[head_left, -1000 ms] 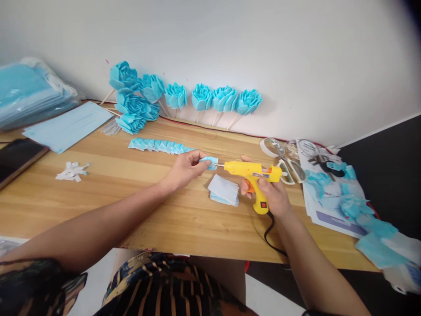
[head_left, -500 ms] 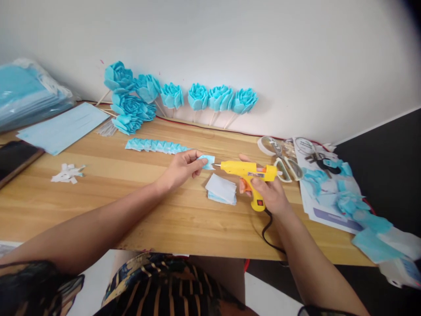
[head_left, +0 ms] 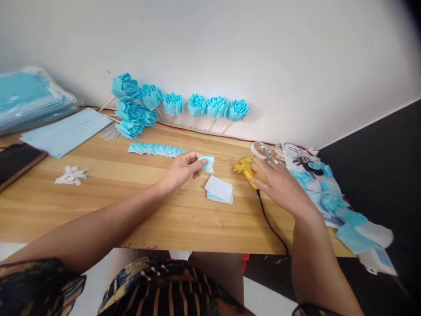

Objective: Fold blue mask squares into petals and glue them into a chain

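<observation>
My left hand (head_left: pixel 187 169) is closed, pinching a small light-blue fabric piece (head_left: pixel 208 163) between thumb and fingers above the table. My right hand (head_left: pixel 279 182) has its fingers stretched apart beside a yellow glue gun (head_left: pixel 245 170), whose black cord (head_left: pixel 268 219) runs toward the table's front edge. Part of the gun is hidden behind the fingers. Just below the left hand's piece lies a small stack of white and blue fabric pieces (head_left: pixel 219 188). A row of folded blue petals (head_left: pixel 154 149) lies beyond my left hand.
Several blue fabric flowers (head_left: pixel 196 105) on sticks lean on the wall. To the left are flat blue sheets (head_left: pixel 69 131), a plastic-wrapped pack (head_left: pixel 31 98), a dark phone-like object (head_left: pixel 19 162) and white scraps (head_left: pixel 70 175). A tape roll (head_left: pixel 259 150) and blue scraps (head_left: pixel 332 197) lie right.
The glue gun has moved from its tip touching the blue piece over to the right, and my right hand's grip on it has opened. My left hand still pinches the piece.
</observation>
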`<state>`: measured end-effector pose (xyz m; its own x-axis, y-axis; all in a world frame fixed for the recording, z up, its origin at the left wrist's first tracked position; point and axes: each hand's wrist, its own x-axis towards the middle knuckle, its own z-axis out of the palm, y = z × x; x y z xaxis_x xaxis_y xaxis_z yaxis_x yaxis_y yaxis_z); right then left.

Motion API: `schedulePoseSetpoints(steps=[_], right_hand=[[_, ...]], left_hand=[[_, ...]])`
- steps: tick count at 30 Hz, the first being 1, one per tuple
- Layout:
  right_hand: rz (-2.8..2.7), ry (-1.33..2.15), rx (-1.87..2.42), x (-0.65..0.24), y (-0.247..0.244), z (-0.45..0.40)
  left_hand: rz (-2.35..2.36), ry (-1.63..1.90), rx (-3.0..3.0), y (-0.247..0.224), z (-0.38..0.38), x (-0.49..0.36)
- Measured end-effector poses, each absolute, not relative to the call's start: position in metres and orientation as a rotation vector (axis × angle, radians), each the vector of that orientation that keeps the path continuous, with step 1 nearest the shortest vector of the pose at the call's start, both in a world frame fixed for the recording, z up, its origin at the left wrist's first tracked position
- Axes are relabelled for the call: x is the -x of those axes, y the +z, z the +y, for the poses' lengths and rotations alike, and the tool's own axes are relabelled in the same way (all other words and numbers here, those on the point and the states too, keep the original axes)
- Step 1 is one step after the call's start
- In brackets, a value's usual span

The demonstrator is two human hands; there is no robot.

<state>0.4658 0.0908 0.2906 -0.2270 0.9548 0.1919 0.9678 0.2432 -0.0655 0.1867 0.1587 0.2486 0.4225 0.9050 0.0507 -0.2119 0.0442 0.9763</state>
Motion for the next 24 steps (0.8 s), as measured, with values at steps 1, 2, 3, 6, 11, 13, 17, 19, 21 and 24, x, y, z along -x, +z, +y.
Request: schedulePoseSetpoints(steps=[1,2,3,6,11,13,17,19,21,24], right_hand=[[-2.310,-0.127,1.731,-0.458,0.298,0.088],[-2.295,-0.144,1.642,-0.447,0.303,0.086],[-2.282,-0.155,1.533,-0.435,0.306,0.085],[-2.321,-0.129,1.254,-0.400,0.303,0.089],[-2.342,-0.246,1.075,-0.375,0.282,0.105],[-2.325,-0.231,1.025,-0.374,0.279,0.110],[-2.225,-0.074,1.033,-0.371,0.281,0.116],[-2.153,-0.013,1.062,-0.369,0.281,0.117],[-2.077,0.010,1.092,-0.367,0.279,0.118],[-1.994,0.017,1.136,-0.365,0.272,0.118]], left_hand=[[0.725,0.980,-1.226,0.249,0.159,-0.187],[0.722,0.980,-1.225,0.249,0.158,-0.187],[0.720,0.980,-1.225,0.249,0.158,-0.187],[0.713,0.981,-1.232,0.250,0.157,-0.187],[0.711,0.991,-1.244,0.251,0.158,-0.186],[0.715,0.995,-1.242,0.251,0.158,-0.186],[0.722,0.996,-1.245,0.249,0.159,-0.187],[0.731,0.994,-1.250,0.248,0.160,-0.187],[0.748,0.992,-1.262,0.248,0.160,-0.187],[0.779,0.973,-1.290,0.248,0.160,-0.186]])
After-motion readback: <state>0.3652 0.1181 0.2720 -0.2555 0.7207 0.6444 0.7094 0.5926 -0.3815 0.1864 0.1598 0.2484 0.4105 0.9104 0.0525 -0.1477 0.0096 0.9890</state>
